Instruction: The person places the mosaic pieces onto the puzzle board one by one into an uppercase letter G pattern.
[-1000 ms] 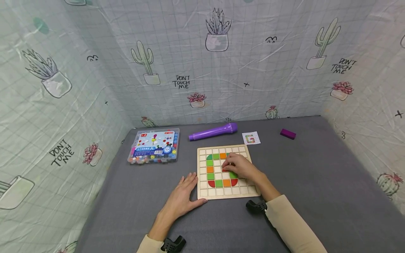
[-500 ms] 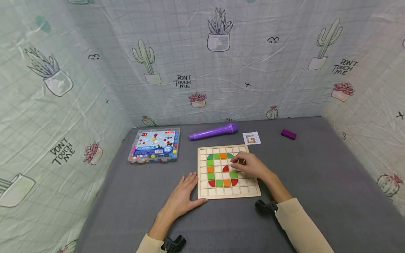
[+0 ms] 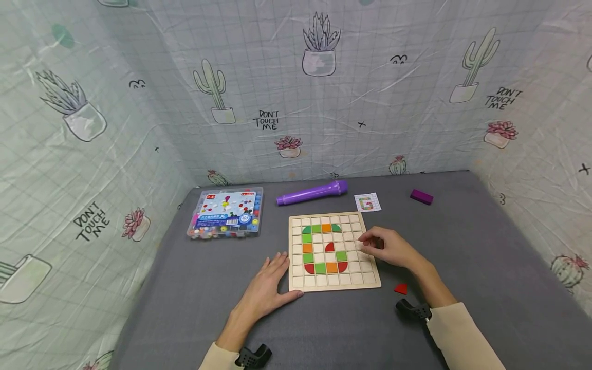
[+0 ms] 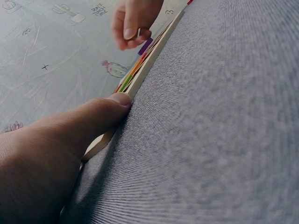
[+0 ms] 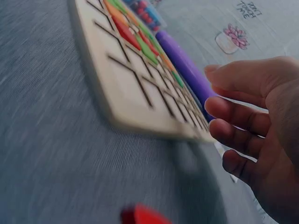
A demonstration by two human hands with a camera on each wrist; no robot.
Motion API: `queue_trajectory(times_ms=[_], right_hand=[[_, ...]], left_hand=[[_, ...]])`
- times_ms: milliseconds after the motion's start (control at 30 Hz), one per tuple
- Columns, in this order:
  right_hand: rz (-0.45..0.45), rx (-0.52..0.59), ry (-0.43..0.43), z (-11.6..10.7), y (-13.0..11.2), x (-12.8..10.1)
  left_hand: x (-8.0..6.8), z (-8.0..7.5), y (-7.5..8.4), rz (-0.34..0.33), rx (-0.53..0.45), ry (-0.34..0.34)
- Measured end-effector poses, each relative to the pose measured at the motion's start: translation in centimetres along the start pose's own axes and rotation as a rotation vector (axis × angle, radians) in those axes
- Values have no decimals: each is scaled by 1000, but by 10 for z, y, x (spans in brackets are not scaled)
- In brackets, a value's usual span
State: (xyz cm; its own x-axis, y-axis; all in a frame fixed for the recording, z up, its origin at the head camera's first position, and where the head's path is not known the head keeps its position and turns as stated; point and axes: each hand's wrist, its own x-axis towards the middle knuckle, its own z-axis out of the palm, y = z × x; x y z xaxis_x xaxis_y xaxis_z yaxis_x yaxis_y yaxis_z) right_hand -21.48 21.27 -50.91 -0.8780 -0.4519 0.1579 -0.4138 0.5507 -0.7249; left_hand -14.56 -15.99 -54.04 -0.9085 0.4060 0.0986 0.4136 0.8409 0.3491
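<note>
A wooden grid board (image 3: 361,277) lies mid-table, with green, orange and red pieces set in its cells in a G-like outline. Inside that outline sits a red quarter-round piece (image 3: 330,247). My left hand (image 3: 265,288) rests at the board's lower left corner, fingers fairly straight along the left side; the thumb (image 4: 105,109) touches the front edge. Over the board's right edge hovers my right hand (image 3: 388,247), its fingers loosely bent, and the right wrist view shows nothing between them. A loose red piece (image 3: 401,289) lies on the cloth below the right hand.
Behind the board lie a purple microphone-shaped tube (image 3: 312,193) and a small pattern card (image 3: 368,202). A clear plastic box (image 3: 225,212) of colourful parts stands at the back left. A dark purple block (image 3: 421,196) is at the back right, before a patterned fabric backdrop (image 3: 324,123).
My right hand has let go of the red quarter-round piece in the board and moved right, uncovering the loose red piece. My left hand has stayed in place.
</note>
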Motion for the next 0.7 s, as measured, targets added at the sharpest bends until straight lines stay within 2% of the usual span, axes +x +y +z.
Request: queue_trajectory(times_ms=[267,700], right_hand=[[-17,7,-17,-6,10,-24],[4,-62,-74,-18,16,-62]], left_hand=[[0,0,0,-1,-5,1],[0,0,1,-8,-5,-10]])
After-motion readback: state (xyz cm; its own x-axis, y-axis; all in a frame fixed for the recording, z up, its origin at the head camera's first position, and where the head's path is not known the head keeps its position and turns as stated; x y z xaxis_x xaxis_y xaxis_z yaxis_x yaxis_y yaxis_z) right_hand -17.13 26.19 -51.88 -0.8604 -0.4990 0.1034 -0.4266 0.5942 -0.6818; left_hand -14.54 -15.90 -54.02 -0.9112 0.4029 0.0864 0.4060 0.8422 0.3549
